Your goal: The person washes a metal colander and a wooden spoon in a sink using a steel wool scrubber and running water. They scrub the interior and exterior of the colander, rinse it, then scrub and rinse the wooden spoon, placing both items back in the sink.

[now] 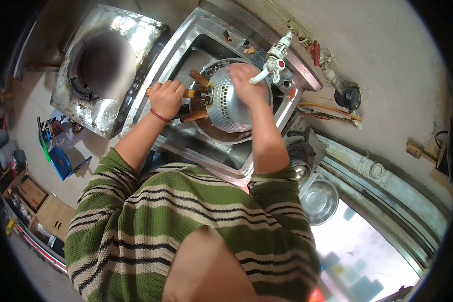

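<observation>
My left hand [167,99] is closed around the wooden handle of a dimpled metal strainer ladle or pan [232,102] with rows of holes. Two more wooden handles [199,78] stick out beside the held one. Flat against the dimpled metal, my slightly blurred right hand [245,81] lies under the white tap [259,76]; whether it holds anything beneath the palm cannot be seen. The dimpled piece rests over a large round metal pan [207,132] in the steel sink [230,153].
Left of the sink stands a stained metal stove [94,113]. A grey scouring pad [259,57] lies at the sink's back rim. Pipes and a red valve handle [315,53] run along the wall. A metal bowl [319,202] sits at the lower right, a blue dustpan [61,164] on the floor.
</observation>
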